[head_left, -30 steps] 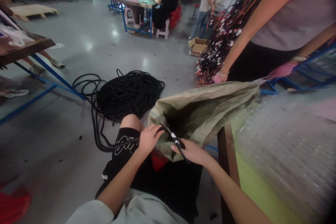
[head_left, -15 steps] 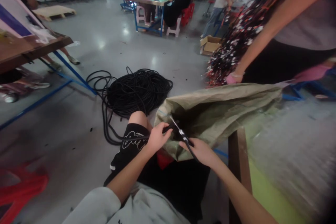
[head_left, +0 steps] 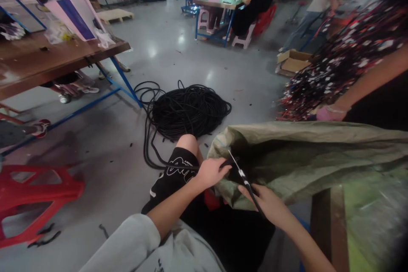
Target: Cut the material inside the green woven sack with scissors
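Left hand [head_left: 212, 173] is closed around the black cable [head_left: 178, 165] at the mouth of the green woven sack [head_left: 302, 157], over the lap. Right hand [head_left: 266, 204] is wrapped around the scissors [head_left: 244, 178], blades pointing up to the cable just beside the left fingers. Cable runs back to the black coil [head_left: 188, 110] on the floor; a co-worker's pink-gloved hand [head_left: 328, 113] rests behind the sack.
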